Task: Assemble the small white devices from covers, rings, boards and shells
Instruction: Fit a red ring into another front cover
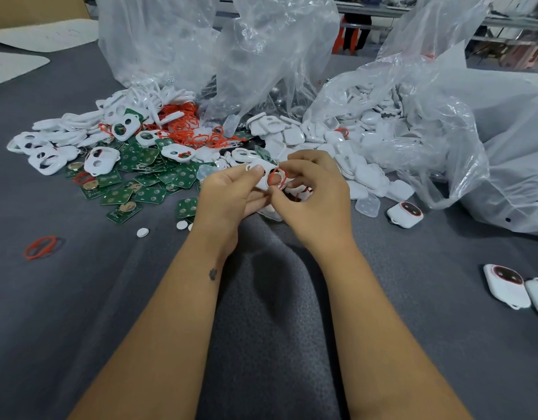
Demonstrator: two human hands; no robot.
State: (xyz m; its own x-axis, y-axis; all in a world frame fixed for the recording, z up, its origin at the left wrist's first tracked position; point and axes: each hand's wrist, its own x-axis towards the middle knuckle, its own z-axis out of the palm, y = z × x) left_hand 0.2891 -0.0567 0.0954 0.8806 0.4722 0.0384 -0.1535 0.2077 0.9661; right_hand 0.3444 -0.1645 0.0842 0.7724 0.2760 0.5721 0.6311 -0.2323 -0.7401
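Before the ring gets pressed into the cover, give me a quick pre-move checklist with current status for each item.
1. White cover held: ok, the left hand grips it above the grey table.
2. Red ring in hand: ok, the right hand pinches it at the cover's opening.
3. Ring seated evenly in the opening: cannot tell, fingers hide part of it.
4. Green boards ready for the following step: ok, a pile lies left of the hands.
5. Shells ready: ok, a heap spills from the plastic bag on the right.
6. Finished devices out of the way: ok, they lie to the right.
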